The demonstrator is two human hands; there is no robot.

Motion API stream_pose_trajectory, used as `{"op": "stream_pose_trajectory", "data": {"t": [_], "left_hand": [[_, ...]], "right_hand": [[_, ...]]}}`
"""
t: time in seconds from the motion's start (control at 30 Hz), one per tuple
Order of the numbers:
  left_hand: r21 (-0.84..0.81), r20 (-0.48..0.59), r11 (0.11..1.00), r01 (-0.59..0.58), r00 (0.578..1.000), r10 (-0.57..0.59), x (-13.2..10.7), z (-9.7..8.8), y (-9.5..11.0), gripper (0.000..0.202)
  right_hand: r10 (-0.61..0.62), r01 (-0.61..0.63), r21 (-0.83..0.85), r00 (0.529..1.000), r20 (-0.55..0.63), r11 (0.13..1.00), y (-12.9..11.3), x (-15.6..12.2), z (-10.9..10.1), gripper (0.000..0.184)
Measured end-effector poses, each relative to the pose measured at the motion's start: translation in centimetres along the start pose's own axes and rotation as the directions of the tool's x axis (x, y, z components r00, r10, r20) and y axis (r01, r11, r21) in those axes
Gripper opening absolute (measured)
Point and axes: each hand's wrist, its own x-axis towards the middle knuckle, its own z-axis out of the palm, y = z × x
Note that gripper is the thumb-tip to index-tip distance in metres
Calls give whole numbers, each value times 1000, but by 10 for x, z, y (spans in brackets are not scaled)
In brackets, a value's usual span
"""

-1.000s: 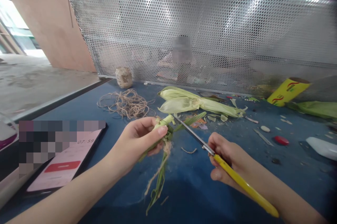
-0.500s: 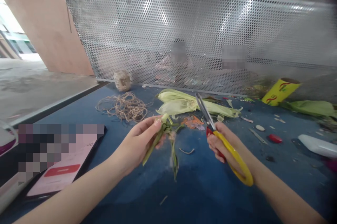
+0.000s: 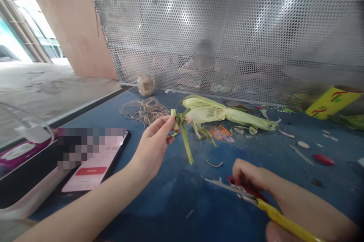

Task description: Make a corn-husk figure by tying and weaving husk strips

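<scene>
The left hand [image 3: 155, 145] pinches one small knotted bundle of fibrous green husk strips [image 3: 182, 126] in its fingers [image 3: 167, 122], above the matte blue surface [image 3: 176, 196]. The right hand [image 3: 256, 181] is clenched around one pair of yellow-handled steel scissors [image 3: 244, 194], upright half a second ago and now lowered flat. One tangle of coarse twine [image 3: 145, 108] lies behind.

Blurred scissors [image 3: 264, 208], yellow handle beyond the bottom edge; phone [image 3: 93, 162] screen partly pixelated.
</scene>
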Motion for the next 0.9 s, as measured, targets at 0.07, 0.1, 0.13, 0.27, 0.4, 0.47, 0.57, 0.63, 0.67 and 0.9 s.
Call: {"op": "stream_pose_trajectory", "data": {"t": [0.07,0.1,0.13,0.27,0.4,0.47,0.57,0.63,0.67,0.9], "left_hand": [[-26,-3,999,-18,1000,18,-2,1,0,15],[-31,-3,999,-17,1000,17,-3,2,0,15],[-26,7,1000,-7,1000,7,-4,3,0,15],[98,107,995,28,993,-38,-8,6,-2,15],[193,204,980,-55,979,15,-9,4,0,15],[221,253,972,-75,967,17,-8,2,1,14],[254,316,964,-75,949,-9,-6,0,3,15],[264,361,962,-70,932,-31,-5,0,2,18],[261,383,963,-62,923,-45,-6,0,2,19],[265,491,964,11,859,-144,-11,4,0,20]], "right_hand": [[77,-83,-109,995,-56,991,3,2,1,44],[115,-129,-142,988,-103,982,4,5,3,41],[139,-164,-162,978,-156,973,5,7,5,38],[150,-191,-190,966,-212,963,6,13,9,33],[156,-181,-237,980,-121,955,3,11,1,33],[159,-169,-248,985,-61,954,2,9,-4,35],[155,-151,-243,988,-5,958,3,5,-8,39],[132,-122,-207,991,33,971,5,3,-8,38],[110,-99,-181,992,53,979,6,3,-8,38],[42,-28,-100,990,134,995,11,4,-7,50]]}}
